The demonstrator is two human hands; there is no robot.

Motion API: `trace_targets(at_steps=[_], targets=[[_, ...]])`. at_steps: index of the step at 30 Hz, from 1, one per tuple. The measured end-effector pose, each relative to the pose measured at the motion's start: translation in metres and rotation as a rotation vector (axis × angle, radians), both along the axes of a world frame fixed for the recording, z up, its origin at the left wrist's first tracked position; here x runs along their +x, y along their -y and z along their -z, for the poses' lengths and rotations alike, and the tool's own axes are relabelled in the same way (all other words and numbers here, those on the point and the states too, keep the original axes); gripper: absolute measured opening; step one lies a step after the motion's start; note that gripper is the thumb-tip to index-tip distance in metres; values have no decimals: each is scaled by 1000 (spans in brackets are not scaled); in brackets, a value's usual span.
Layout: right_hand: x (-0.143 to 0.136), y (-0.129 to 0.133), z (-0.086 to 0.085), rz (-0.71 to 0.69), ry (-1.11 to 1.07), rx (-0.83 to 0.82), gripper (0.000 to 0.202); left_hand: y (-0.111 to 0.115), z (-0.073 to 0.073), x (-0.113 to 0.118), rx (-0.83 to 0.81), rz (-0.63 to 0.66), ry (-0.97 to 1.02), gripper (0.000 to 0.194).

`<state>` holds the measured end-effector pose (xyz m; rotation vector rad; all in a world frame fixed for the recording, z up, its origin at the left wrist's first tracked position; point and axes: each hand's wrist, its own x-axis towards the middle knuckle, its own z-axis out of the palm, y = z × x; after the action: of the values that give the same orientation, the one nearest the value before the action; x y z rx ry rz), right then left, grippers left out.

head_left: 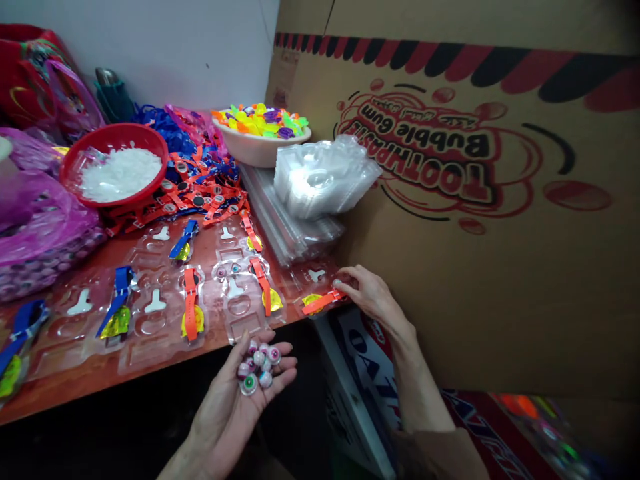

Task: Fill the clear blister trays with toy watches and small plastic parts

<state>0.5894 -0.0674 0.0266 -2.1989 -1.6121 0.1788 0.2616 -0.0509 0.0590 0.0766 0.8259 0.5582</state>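
My left hand point(227, 407) is palm up below the table edge, cupping several small eyeball-patterned balls point(259, 361) with pink, blue and green irises. At the table's right edge, my right hand point(367, 290) has its fingers bent together by the end of an orange toy watch point(323, 302); what is between the fingertips is hidden. That watch lies with a yellow piece and a white T-shaped piece point(316, 275) in a clear plastic tray. Beside it, another clear tray point(239, 305) holds two eyeball balls, an orange watch point(261, 279) and a yellow piece point(273, 301).
More filled trays point(155, 320) cover the red-brown table point(75, 383). Behind are a red bowl point(163, 157) of white pieces, piled toy watches point(200, 190), a white bowl point(250, 150) of coloured pieces and stacked clear trays point(320, 183). A large cardboard box point(450, 287) stands at right.
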Motion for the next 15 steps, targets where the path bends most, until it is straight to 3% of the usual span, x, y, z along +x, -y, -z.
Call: trace_targets(at_steps=[3, 9, 15], targets=[[-2, -1, 3, -17, 37, -16, 17, 2, 2, -1, 6, 1, 15, 26], [-3, -8, -3, -18, -76, 121, 15, 4, 2, -3, -10, -4, 4, 27], [10, -26, -7, -34, -68, 70, 11, 3, -3, -2, -23, 8, -4, 29]])
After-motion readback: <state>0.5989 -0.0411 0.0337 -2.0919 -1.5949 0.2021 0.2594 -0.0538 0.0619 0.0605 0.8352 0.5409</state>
